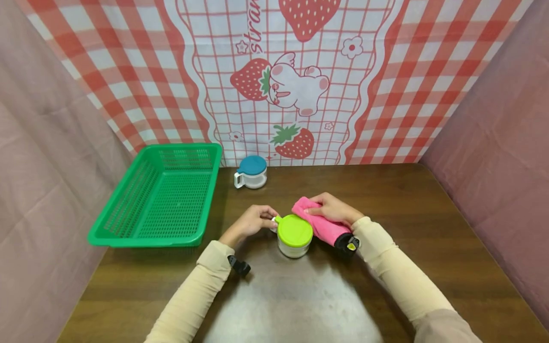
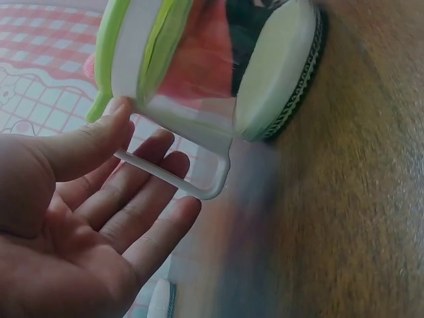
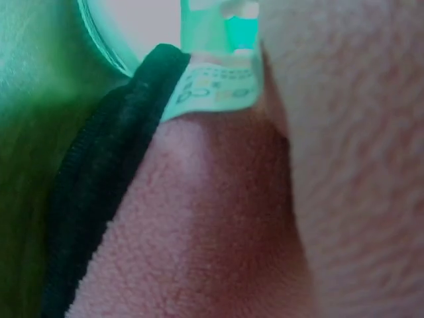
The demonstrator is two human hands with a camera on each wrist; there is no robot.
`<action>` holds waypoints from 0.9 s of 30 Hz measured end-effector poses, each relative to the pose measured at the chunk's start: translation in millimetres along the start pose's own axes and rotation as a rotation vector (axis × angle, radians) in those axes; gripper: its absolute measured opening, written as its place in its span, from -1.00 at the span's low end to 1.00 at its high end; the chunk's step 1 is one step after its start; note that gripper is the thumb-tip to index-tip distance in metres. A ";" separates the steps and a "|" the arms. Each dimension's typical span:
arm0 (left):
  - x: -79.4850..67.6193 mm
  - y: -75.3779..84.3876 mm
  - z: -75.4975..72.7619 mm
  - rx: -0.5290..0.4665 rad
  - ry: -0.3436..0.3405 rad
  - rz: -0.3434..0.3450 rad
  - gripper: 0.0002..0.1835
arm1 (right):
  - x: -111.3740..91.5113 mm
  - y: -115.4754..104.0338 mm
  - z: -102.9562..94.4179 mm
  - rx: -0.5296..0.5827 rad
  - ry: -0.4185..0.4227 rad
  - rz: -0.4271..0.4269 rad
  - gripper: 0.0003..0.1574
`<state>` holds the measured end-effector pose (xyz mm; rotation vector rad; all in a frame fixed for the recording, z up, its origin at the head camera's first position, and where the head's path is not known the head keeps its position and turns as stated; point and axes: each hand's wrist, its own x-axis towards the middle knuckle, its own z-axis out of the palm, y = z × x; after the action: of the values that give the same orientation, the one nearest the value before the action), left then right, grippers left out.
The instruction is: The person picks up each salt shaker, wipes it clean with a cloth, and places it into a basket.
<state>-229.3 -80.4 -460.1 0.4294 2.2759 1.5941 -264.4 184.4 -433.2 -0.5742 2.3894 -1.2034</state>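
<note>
A clear seasoning jar with a lime-green lid (image 1: 295, 230) is at the middle of the table. My left hand (image 1: 254, 221) pinches its white handle (image 2: 211, 173); in the left wrist view the thumb is at the handle's top, with the fingers behind it. On the jar's other side my right hand (image 1: 333, 208) grips a pink cloth (image 1: 326, 227) with a black edge, which lies against the jar. Pink fabric and a white printed tag (image 3: 215, 89) fill much of the right wrist view, where the right fingers are hard to make out.
A green plastic basket (image 1: 208, 200) stands at the left. Behind the hands, near the back edge, is a second jar with a blue lid (image 1: 253, 165) and white handle. A checked strawberry cloth (image 1: 386, 95) hangs behind the brown wooden table (image 1: 411, 214).
</note>
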 end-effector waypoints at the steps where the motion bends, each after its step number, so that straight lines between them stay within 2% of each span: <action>1: 0.2 0.6 -0.6 -0.001 0.008 -0.004 -0.77 | 1.8 -0.7 -1.1 -0.003 -0.008 0.001 -0.79; 5: 0.4 1.8 -2.5 0.007 0.017 0.006 -0.76 | 7.6 -2.2 -3.1 -0.007 -0.030 0.013 -0.78; 9: -0.1 0.1 -2.9 -0.008 0.016 0.008 -0.75 | 13.3 -2.0 -3.4 -0.035 -0.037 -0.010 -0.77; 18: -1.4 -1.4 -2.2 -0.124 0.029 -0.072 -0.72 | 29.3 -5.9 -3.5 -0.110 -0.060 -0.132 -0.83; 27: -0.7 -2.9 0.3 -0.140 0.022 -0.068 -0.72 | 39.2 -6.2 -2.5 -0.152 -0.100 -0.138 -0.74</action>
<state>-228.7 -81.4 -462.8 0.2967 2.1531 1.7185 -297.3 162.1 -433.3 -0.8389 2.4026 -1.0273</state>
